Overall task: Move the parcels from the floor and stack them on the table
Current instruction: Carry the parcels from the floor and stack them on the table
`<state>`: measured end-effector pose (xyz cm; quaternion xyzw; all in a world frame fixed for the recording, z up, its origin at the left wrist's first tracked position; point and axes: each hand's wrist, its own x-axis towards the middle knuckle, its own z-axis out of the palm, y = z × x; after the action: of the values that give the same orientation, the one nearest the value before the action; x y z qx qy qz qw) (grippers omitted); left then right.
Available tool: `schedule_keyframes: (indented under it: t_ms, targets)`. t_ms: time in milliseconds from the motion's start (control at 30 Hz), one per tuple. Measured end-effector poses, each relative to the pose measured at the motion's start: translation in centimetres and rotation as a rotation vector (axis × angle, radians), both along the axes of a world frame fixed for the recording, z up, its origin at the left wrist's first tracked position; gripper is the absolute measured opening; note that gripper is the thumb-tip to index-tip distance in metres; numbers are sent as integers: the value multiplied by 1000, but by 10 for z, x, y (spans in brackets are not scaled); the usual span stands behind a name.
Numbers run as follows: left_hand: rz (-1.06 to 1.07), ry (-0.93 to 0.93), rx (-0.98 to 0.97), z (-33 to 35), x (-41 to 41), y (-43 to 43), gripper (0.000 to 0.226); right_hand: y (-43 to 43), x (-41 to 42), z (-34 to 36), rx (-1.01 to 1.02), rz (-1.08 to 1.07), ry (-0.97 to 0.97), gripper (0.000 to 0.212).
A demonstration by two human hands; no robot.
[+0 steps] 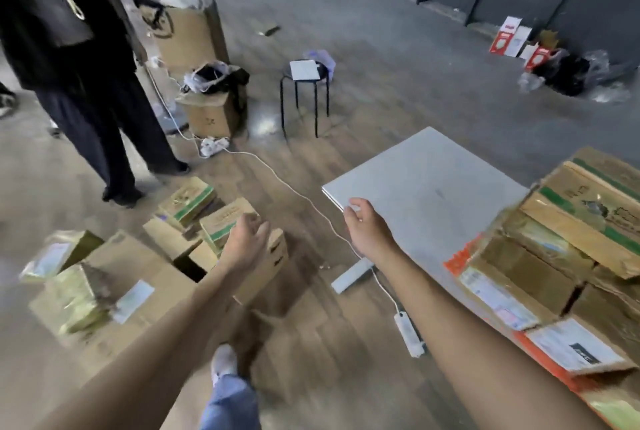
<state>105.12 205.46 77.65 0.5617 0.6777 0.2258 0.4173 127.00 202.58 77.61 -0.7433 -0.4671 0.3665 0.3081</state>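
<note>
Where parcels [188,202] sit on floor [311,325], left hand [247,239] hovers.

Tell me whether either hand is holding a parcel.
No, the left hand and the right hand are both stretched forward with nothing in them.

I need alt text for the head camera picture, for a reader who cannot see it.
Two empty hands reach forward: the left hand over cardboard parcels on the floor, the right hand beside the white table. Stacked parcels cover the table's right side; another person stands at left.
</note>
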Motion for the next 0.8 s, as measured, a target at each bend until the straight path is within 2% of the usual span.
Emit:
schedule_keyframes:
  t_ms: [233,467,800]
  targets:
    - [166,-99,-67,-38,-114,75,47,108,-116,-37,-83,131,20,40]
    - [250,-132,-172,-81,-204,169,45,221,-217,-78,-181,181,-61,36]
    - [300,-131,-431,-172,-250,243,47,318,-258,-174,-370,246,-135,38]
